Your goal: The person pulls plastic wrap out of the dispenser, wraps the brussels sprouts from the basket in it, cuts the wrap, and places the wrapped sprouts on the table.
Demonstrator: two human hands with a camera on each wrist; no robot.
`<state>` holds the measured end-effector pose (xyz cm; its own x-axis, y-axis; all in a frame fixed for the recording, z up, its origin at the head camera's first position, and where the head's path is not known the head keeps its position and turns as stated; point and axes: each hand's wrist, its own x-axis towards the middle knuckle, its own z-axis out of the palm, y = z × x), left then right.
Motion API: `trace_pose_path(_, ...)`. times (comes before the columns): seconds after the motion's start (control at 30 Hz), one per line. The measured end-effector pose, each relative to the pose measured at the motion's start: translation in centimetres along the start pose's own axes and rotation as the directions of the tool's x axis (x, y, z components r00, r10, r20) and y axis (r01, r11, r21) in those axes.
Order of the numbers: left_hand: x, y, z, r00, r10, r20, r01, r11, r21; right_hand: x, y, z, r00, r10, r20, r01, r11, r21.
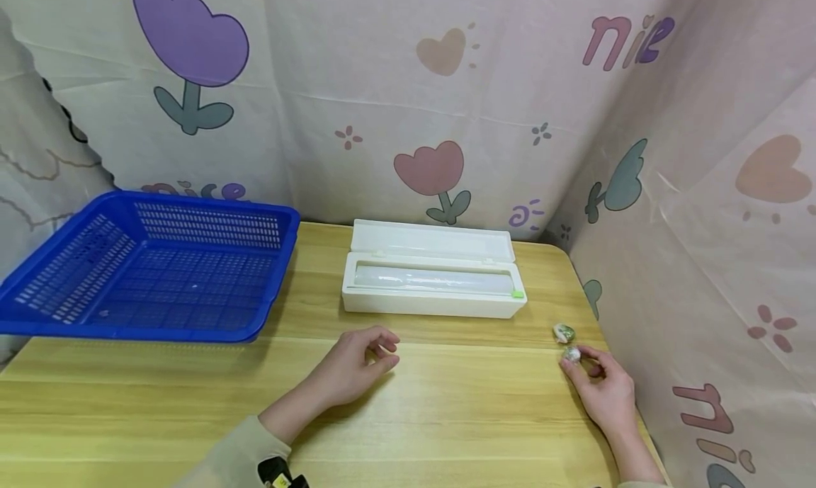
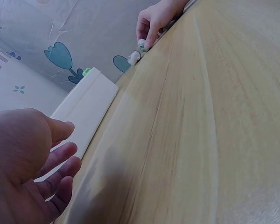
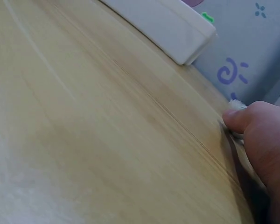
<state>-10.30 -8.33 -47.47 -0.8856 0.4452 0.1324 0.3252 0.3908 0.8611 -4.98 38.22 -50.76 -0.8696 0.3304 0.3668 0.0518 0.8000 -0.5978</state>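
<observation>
At the table's right side, my right hand [image 1: 605,389] pinches a small whitish-green wrapped lump [image 1: 571,354] between thumb and fingers. A similar green and white lump [image 1: 564,333] lies on the wood just beyond it; what they are cannot be made out. My left hand [image 1: 357,364] hovers over the middle of the table with loosely bent fingers and nothing in them. Behind it stands a long white box [image 1: 433,304], its lid [image 1: 433,240] raised, with a roll of clear film [image 1: 433,279] inside. In the right wrist view the thumb [image 3: 245,116] mostly hides the pinched lump.
A blue perforated plastic basket [image 1: 274,290] stands at the left of the wooden table [image 1: 459,417]. A green slider [image 1: 518,294] sits at the box's right end. Printed cloth [image 1: 357,63] hangs behind the table and along its right edge.
</observation>
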Motion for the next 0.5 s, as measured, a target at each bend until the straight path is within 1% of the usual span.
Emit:
trace_pose_path(0.13, 0.03, 0.04, -0.13, 1.000, -0.016, 0.006, 0.016, 1.000, 0.008, 0.05, 0.01, -0.11, 1.000, -0.006, 0.009, 0.006, 1.000, -0.005)
trace_pose_path(0.5, 0.05, -0.01, -0.01, 1.000, -0.020, 0.012, 0.020, 1.000, -0.002, -0.02, 0.10, -0.25, 0.999, -0.043, 0.005, 0.043, 0.999, 0.005)
